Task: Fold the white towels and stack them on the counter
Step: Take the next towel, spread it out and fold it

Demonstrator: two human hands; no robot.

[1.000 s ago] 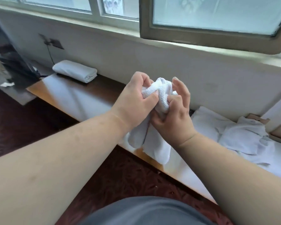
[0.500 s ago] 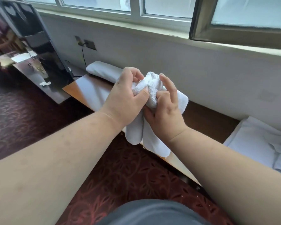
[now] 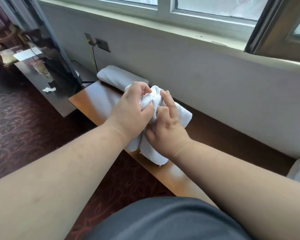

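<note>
Both hands are closed around one bunched white towel (image 3: 155, 101), held above the wooden counter (image 3: 97, 101): the left hand (image 3: 132, 116) grips its upper folds, the right hand (image 3: 168, 130) pinches beside it. A folded towel (image 3: 114, 77) is laid on the counter's far end, just beyond the hands.

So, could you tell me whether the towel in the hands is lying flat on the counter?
No, the left hand and right hand hold the bunched towel up.
</note>
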